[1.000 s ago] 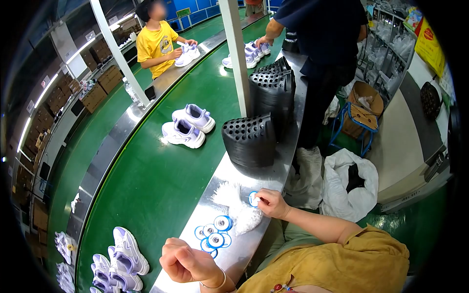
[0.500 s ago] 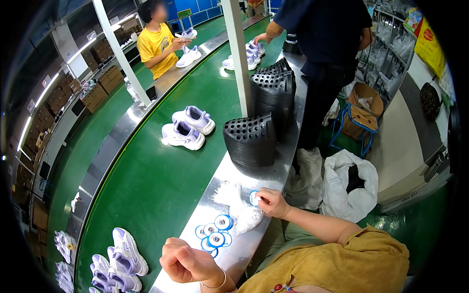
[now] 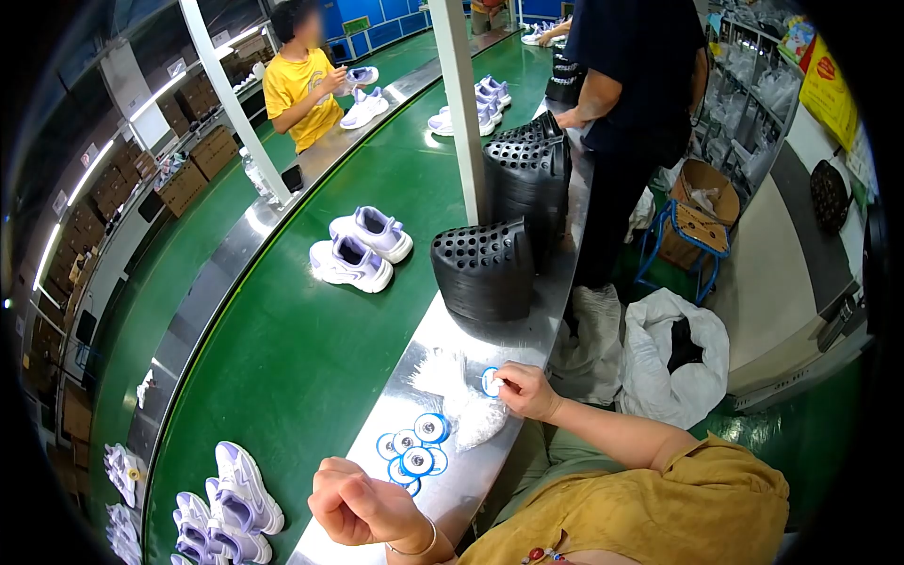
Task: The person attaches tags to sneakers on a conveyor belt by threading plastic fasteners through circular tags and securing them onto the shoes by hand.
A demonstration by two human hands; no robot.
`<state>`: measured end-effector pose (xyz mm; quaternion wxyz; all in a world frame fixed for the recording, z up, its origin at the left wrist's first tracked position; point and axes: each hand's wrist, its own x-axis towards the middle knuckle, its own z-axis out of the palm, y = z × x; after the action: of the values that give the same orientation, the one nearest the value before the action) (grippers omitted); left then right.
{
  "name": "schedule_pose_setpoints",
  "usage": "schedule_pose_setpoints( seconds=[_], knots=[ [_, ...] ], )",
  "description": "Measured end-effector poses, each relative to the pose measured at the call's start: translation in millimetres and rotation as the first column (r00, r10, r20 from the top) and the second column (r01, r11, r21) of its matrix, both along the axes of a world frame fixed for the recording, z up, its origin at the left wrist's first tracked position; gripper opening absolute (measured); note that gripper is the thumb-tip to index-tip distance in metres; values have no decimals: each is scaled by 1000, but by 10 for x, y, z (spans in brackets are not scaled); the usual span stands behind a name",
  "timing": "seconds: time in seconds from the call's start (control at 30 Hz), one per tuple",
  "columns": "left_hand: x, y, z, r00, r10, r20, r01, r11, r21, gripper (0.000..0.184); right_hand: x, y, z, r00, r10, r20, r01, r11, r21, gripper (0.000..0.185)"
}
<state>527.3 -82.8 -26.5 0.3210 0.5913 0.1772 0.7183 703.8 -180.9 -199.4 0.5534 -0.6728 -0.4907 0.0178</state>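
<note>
My right hand (image 3: 529,390) is closed in a pinch at the edge of a round blue-and-white tag (image 3: 491,381), above the metal ledge. Over the near end of the ledge, my left hand (image 3: 365,504) is curled into a fist; its fingers hide whatever may be inside. Between the hands lie several round blue-rimmed tags (image 3: 417,460), partly overlapping. Beside them, close to my right hand, sits a clump of thin clear plastic strands (image 3: 480,419). White-and-lilac sneakers (image 3: 247,490) stand on the green belt left of my left hand.
A pair of sneakers (image 3: 353,250) rests mid-belt. Black perforated baskets (image 3: 482,271) and a white post (image 3: 459,113) stand along the ledge. A co-worker in dark clothes (image 3: 636,85) is beyond; another in yellow (image 3: 306,94) handles a shoe across the belt. A white sack (image 3: 673,367) sits on the floor.
My hands have hardly moved. The dark-clothed co-worker's hand has left the far sneakers and lowered toward the black baskets. The yellow-shirted person's shoe has tilted. The mid-belt pair has shifted slightly toward me.
</note>
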Motion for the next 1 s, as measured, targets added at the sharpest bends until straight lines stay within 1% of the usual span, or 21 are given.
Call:
schedule_pose_setpoints(
  seconds=[0.17,0.23,0.57,0.63,0.77,0.83,1.0],
  knots=[
    [8,8,0,1000,-5,-5,5,1000,2,27,7,1,-6,1000,8,15,-8,1000,7,11],
    [39,32,7,1000,-7,13,6,997,78,29,5,1,-7,1000,7,16,-7,1000,7,11],
    [32,29,3,1000,-4,13,3,997,80,29,6,8,-28,1000,-2,9,2,1000,7,10],
    [-13,8,-9,1000,-8,-24,8,1000,6,26,-2,5,0,1000,-1,10,1,1000,3,10],
    [-3,17,-12,1000,-5,-30,5,1000,-3,26,0,1,-3,1000,-2,6,2,1000,7,10],
    [43,38,9,1000,2,6,-2,997,77,29,0,-3,1,1000,0,7,0,1000,-4,10],
    [49,37,6,1000,-4,12,4,997,76,29,4,-1,-4,1000,4,12,-4,1000,6,10]
  ],
)
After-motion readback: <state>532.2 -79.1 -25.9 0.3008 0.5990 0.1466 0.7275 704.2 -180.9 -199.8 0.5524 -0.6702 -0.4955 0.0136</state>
